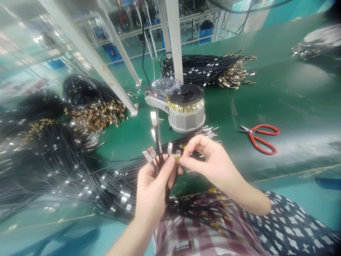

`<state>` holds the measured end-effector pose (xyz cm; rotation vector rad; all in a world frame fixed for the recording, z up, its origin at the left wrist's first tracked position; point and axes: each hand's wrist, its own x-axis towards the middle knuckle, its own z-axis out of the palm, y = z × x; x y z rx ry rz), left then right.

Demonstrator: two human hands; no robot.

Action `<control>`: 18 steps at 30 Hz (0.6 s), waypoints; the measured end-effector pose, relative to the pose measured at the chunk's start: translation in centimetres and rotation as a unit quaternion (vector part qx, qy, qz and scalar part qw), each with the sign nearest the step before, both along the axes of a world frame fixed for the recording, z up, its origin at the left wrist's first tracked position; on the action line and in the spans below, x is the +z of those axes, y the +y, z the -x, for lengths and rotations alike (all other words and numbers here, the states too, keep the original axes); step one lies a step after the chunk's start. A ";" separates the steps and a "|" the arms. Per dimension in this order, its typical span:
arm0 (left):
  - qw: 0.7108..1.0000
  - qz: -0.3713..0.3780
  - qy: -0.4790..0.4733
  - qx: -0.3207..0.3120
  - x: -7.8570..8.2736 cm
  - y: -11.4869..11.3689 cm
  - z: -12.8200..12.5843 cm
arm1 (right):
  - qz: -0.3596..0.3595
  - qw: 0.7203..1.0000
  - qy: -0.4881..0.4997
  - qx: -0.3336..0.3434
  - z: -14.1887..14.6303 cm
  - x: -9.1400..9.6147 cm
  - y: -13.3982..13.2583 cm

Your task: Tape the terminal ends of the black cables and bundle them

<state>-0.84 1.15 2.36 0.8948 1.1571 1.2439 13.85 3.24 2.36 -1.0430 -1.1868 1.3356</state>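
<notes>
My left hand point(154, 185) is closed around several black cables point(160, 158), whose silver metal plugs point(147, 156) fan out above the fingers. One plug point(178, 153) with a bit of yellow tape point(178, 159) at its base stands between my two hands. My right hand point(210, 158) meets it from the right, thumb and forefinger pinched at the yellow tape; the fingertips partly hide the spot. More black cables with yellow-marked ends point(202, 206) lie across my lap, on a plaid cloth. Just beyond my hands is a round grey tape dispenser point(186, 115) with yellow strips around its rim.
Red-handled cutters point(263, 138) lie on the green tabletop point(287, 96) to the right. A coiled cable bundle point(202, 69) sits behind the dispenser. Large cable heaps point(90, 103) fill the left side. White metal posts point(174, 42) rise from the table.
</notes>
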 end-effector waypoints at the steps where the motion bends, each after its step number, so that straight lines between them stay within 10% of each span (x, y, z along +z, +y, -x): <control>1: 1.000 0.004 -0.006 0.003 0.2 0.0 0.0 | -0.001 1.000 0.001 0.000 0.0 0.0 0.0; 18: 0.998 0.058 0.003 -0.018 0.1 0.1 1.1 | 0.043 0.998 0.028 -0.028 0.1 0.3 -0.1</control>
